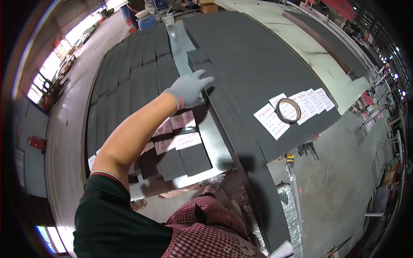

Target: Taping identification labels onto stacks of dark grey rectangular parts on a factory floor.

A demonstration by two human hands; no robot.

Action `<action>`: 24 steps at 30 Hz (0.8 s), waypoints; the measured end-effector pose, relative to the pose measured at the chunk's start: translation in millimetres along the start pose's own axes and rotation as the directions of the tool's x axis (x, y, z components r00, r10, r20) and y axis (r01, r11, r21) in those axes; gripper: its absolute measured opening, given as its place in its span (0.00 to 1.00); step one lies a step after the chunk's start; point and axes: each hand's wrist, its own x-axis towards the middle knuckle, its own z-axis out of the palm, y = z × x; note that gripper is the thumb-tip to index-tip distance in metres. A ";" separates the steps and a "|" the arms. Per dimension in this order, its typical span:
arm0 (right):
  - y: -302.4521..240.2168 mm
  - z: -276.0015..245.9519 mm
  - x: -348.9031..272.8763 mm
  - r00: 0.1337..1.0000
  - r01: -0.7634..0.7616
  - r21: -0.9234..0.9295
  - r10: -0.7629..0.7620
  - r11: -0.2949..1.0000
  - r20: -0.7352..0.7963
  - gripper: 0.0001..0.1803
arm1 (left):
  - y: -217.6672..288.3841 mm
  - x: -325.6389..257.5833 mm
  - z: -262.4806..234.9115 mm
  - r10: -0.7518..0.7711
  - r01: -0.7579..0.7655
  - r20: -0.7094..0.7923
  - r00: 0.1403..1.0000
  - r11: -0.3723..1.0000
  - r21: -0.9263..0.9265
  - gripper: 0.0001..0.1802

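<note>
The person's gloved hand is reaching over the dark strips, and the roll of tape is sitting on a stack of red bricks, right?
Not quite. The roll of tape sits on white paper labels on the big dark sheet, not on red bricks. The head view shows it. The gloved left hand does reach over the dark strips.

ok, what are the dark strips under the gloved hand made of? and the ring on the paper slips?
Dark strips: matte charcoal, thin and flat, with no shine; probably rubber or foam sheet, can't tell which. The left hand, in a grey knit glove, rests on their edges. Ring: thin brownish band with a hollow centre, likely a tape roll. Paper slips: white with red print.
</note>
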 end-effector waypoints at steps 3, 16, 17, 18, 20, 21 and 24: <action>-71.1 4.1 76.9 0.986 0.164 0.176 -0.168 0.971 0.008 0.44 | -2.6 7.5 28.3 -0.083 0.193 0.242 0.967 0.856 -0.479 0.38; 123.9 96.0 208.9 0.817 -0.388 0.582 -0.026 0.714 0.576 0.33 | 21.0 30.1 68.3 -0.362 0.207 -0.002 0.932 0.538 -0.817 0.37; 135.4 97.9 208.7 0.718 -0.412 0.422 0.003 0.808 0.696 0.33 | 30.3 28.3 66.9 -0.360 0.204 -0.001 0.933 0.531 -0.822 0.37; 146.9 98.2 211.8 0.720 -0.413 0.417 0.009 0.810 0.694 0.33 | 38.5 25.3 63.2 -0.491 0.224 -0.177 0.853 0.650 -0.726 0.35; 173.6 100.9 225.3 0.776 -0.288 0.312 0.031 0.905 0.629 0.34 | 53.7 21.4 57.4 -0.567 0.269 -0.365 0.738 0.744 -0.611 0.32; 196.2 109.7 229.0 0.810 -0.263 0.342 0.014 0.902 0.587 0.35 | 65.6 24.1 57.4 -0.480 0.124 -0.402 0.780 0.748 -0.652 0.24; 177.9 87.1 248.4 0.774 -0.324 0.426 -0.021 0.845 0.632 0.37 | 124.4 39.3 40.9 -0.224 -0.236 -0.485 0.846 0.658 -0.715 0.09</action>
